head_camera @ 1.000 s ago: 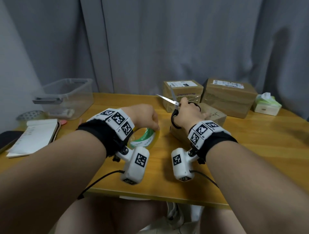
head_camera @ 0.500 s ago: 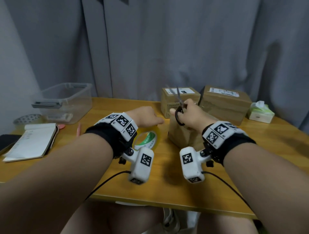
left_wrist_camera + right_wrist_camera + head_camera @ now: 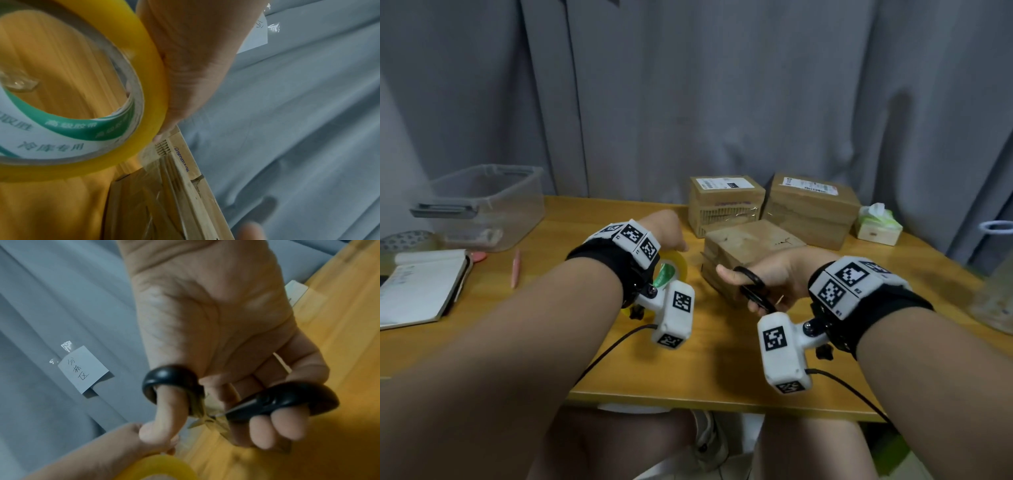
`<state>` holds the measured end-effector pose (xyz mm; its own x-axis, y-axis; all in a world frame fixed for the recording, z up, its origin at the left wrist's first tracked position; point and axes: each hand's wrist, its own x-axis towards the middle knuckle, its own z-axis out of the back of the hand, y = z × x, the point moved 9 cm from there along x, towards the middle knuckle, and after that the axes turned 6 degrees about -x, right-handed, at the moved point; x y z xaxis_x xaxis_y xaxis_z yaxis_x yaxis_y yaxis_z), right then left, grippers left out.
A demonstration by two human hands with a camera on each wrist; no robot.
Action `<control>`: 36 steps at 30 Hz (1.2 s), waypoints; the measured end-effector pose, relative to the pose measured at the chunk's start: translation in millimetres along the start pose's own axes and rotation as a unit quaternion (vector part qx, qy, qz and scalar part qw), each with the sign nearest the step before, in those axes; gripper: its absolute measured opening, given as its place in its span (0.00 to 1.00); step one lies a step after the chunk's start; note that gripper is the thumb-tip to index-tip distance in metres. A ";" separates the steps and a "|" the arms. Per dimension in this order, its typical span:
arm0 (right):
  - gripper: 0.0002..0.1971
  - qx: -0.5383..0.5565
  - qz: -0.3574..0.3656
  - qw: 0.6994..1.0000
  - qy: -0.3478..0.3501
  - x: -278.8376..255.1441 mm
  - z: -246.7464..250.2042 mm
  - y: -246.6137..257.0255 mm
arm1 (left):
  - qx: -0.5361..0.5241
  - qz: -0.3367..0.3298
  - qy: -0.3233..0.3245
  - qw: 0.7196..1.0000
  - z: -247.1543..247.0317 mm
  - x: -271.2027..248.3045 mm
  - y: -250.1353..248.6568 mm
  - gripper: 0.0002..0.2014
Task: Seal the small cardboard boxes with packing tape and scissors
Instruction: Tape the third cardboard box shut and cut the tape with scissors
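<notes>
On the wooden table (image 3: 592,219), our left hand (image 3: 191,65) gripped the tape roll (image 3: 131,91); only the right-wrist view showed our right hand (image 3: 216,331) fingers through the scissors (image 3: 267,402).

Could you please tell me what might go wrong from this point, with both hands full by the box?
1. The right hand holds the scissors with blades parted and close to its own fingers; a careless squeeze could nick them.
2. The left hand grips the tape roll by its outer face only, so it could slip.
3. No hand steadies the nearest box; it may shift under pulled tape.
</notes>
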<state>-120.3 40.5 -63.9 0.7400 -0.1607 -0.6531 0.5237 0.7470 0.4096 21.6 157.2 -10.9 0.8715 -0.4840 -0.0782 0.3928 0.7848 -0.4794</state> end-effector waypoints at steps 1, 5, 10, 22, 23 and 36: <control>0.41 0.014 0.002 1.000 -0.008 3.7 -2.1 3.7 | -0.002 0.003 0.000 1.000 -0.3 0.9 1.4 0.16; 0.37 0.072 0.014 0.997 -0.036 20.2 -9.4 14.9 | 0.003 0.008 -0.003 1.000 -0.9 4.3 4.8 0.16; 0.34 0.132 0.052 0.985 -0.102 36.2 -6.9 20.8 | 0.011 0.008 -0.010 1.000 1.7 4.9 7.3 0.16; 0.27 0.116 0.138 0.965 -0.192 31.3 7.6 29.8 | 0.031 0.017 -0.011 0.999 2.8 -0.3 8.7 0.15; 0.27 0.106 0.134 0.966 -0.195 30.9 7.5 29.6 | 0.033 0.017 -0.012 0.999 3.5 -1.5 8.8 0.15; 0.17 -0.199 0.032 0.965 -0.168 41.0 -20.9 34.4 | -0.137 -0.067 -0.066 0.986 16.6 -20.6 19.1 0.01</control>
<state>-80.7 73.1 -89.9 0.8954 -0.2572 -0.3636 0.3192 0.9399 0.1212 16.1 188.6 -3.9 0.8547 -0.5076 0.1088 0.4298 0.5743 -0.6967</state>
